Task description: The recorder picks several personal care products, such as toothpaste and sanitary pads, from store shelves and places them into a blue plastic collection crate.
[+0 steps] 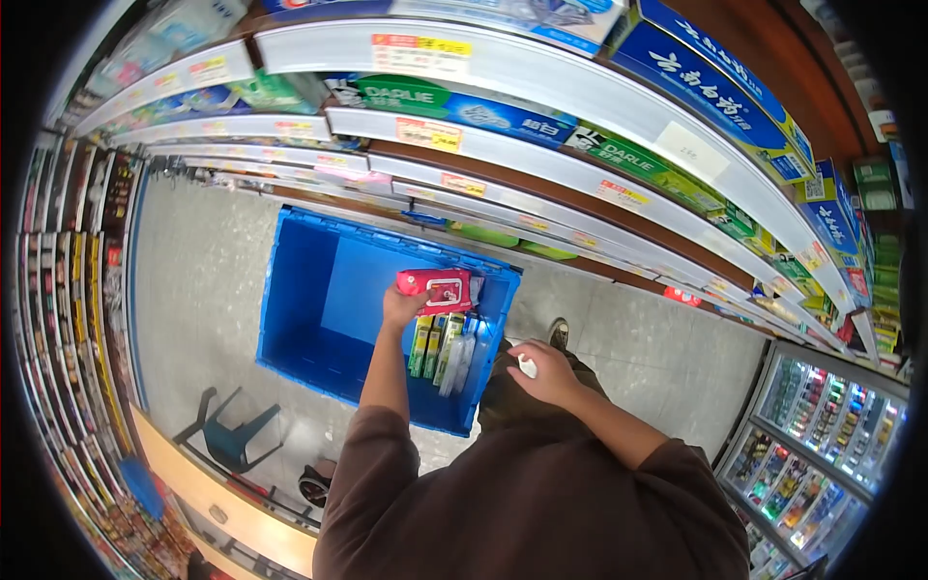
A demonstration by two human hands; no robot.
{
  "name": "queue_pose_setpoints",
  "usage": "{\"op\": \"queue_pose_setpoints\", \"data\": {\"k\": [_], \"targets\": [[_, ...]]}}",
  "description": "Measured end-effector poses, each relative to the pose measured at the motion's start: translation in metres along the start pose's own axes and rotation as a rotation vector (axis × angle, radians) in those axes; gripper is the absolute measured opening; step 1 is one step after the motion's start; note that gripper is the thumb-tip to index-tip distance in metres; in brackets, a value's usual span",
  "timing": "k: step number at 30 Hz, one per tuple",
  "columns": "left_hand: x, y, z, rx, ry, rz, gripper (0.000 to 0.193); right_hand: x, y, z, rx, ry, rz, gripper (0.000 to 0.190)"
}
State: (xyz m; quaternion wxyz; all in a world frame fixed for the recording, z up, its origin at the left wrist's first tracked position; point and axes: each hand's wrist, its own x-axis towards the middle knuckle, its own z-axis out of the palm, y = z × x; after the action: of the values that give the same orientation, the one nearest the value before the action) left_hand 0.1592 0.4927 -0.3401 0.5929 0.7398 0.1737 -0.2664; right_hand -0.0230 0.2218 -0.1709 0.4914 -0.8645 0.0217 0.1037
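My left hand [404, 304] grips a red soft pack of wet wipes [444, 291] by its left end, over the right side of a blue plastic crate [290, 290]. Below the pack, several green-and-yellow toothpaste boxes [428, 348] stand along the crate's right part, next to some clear plastic packages [455, 366]. Outside the crate's right rim, my right hand [547, 373] hovers over my trousers with curled fingers. A small white patch shows between thumb and forefinger; whether it is a held thing I cannot tell.
Store shelves [507, 145] with toothpaste boxes [406, 96] and price tags rise beyond the crate. At lower left are a dark stool [228, 438] and a pale wooden counter [239, 518]. A glass-door cooler [797, 435] stands right. My shoe [558, 335] is beside the crate.
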Motion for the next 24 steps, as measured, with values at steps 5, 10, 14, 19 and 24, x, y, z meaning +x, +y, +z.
{"op": "queue_pose_setpoints", "data": {"k": [5,10,14,19,24], "targets": [[0.052,-0.048,0.037,0.094,-0.160,-0.076,0.039,-0.037,0.026,-0.024,-0.023,0.114,0.172,0.025],[0.078,-0.091,0.045,0.022,-0.141,-0.089,0.051,-0.054,0.040,-0.033,-0.012,0.186,0.303,0.026],[0.084,-0.094,0.035,0.178,0.020,0.007,0.056,-0.058,0.038,-0.046,-0.029,0.181,0.362,0.025],[0.073,-0.070,0.030,0.473,0.011,-0.073,0.075,-0.064,0.046,-0.045,-0.010,0.217,0.352,0.024],[0.056,-0.088,0.024,0.201,0.106,-0.096,0.068,-0.066,0.043,-0.046,-0.038,0.236,0.237,0.026]]}}
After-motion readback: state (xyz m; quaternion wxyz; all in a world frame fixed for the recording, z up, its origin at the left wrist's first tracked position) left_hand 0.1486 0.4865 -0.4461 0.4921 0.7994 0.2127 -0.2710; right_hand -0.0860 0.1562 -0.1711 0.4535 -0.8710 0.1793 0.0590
